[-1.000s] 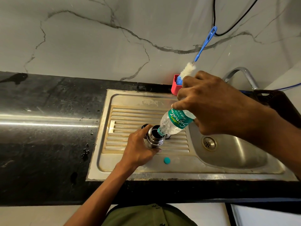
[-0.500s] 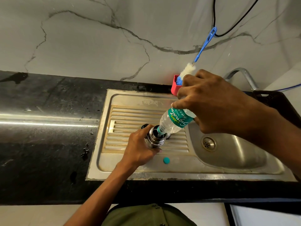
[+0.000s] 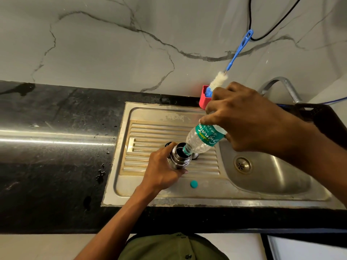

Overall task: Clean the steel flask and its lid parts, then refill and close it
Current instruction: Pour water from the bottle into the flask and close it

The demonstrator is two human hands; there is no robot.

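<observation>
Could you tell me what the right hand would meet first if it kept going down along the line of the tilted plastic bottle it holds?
Probably the steel flask: the right hand tips the plastic bottle neck-down at the flask's open mouth, so the neck would press into it. The left hand grips the flask just beyond.

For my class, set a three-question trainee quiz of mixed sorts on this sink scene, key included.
1. True or false: the left hand grips the steel flask standing on the draining board.
2. What does the right hand hold?
A. the bottle brush
B. a tilted plastic water bottle, neck at the flask's mouth
C. the tap
3. Fill in: the small teal cap lies on the sink's flat steel, nearer the person than the ____.

Key
1. True.
2. B: the plastic water bottle; the bottle brush stands in a red holder.
3. flask.
</observation>
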